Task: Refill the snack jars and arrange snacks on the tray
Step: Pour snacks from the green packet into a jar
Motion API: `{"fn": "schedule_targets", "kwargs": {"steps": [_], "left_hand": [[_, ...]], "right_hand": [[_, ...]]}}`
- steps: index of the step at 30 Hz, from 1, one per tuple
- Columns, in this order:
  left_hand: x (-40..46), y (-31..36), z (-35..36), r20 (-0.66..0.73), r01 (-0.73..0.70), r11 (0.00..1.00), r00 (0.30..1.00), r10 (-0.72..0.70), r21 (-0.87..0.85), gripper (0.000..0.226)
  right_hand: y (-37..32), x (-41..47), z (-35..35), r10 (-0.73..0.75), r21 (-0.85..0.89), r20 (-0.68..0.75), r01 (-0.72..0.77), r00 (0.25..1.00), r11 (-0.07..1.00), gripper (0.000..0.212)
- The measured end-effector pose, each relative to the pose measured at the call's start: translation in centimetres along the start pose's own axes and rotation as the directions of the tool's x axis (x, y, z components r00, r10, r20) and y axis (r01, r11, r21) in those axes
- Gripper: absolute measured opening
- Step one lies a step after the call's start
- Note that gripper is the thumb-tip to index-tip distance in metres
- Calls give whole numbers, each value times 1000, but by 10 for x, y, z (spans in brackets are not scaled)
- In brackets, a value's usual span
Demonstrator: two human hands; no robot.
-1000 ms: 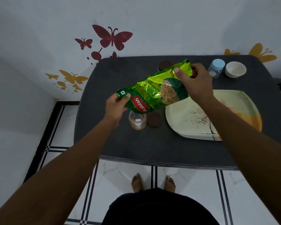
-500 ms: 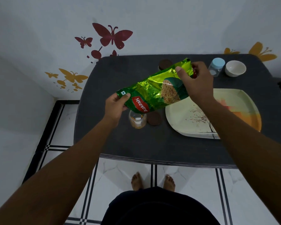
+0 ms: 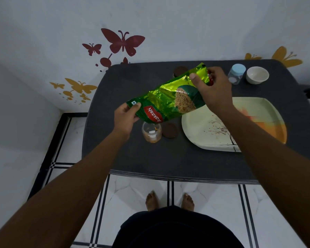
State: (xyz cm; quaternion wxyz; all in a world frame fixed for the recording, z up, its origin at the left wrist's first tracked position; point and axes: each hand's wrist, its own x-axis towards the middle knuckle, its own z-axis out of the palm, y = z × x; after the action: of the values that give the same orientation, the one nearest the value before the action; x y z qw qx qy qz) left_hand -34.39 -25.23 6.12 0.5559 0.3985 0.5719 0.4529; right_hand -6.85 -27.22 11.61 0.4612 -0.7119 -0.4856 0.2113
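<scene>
Dim, cool indoor light, soft and diffuse; source not visible. Wall [image 3: 168,24] reads grey-blue, shaded darker toward the corners. Dark bench [image 3: 168,158] loses surface detail, with only weak shadows under the things on it. Green foil packet [image 3: 165,102] gives bright specular glare on its creases. Strong wide-angle distortion: bench edges and floor [image 3: 132,187] lines bow, forearms stretch at the lower corners. Focus acceptable in the centre, slight softness overall, no clear motion blur.

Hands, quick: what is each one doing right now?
Left hand: pinching the lower end of the green packet, above the open jar.
Right hand: gripping the packet's raised upper end.
</scene>
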Motion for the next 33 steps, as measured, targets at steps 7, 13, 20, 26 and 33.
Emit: {"fn": "schedule_targets", "kwargs": {"steps": [7,13,20,26,33], "left_hand": [[-3,1,-1,-11,0,1000,1000,1,20,17],[-2,-1,-2,-13,-8,1000,1000,9,16,25],[-1,-3,-3,-18,-3,999,1000,4,32,13],[-1,-4,-3,-24,-5,1000,1000,5,23,7],[-2,-4,0,-30,-6,1000,1000,6,10,13]], "right_hand": [[-3,-1,-2,-2,-1,7,3,1000,1000,68],[-6,-2,-3,-11,18,-7,11,1000,1000,67],[-5,-3,-1,-4,21,-10,4,1000,1000,67],[-6,-3,0,2,14,-26,-2,1000,1000,65],[-11,-3,-1,6,10,-31,-5,1000,1000,68]]}}
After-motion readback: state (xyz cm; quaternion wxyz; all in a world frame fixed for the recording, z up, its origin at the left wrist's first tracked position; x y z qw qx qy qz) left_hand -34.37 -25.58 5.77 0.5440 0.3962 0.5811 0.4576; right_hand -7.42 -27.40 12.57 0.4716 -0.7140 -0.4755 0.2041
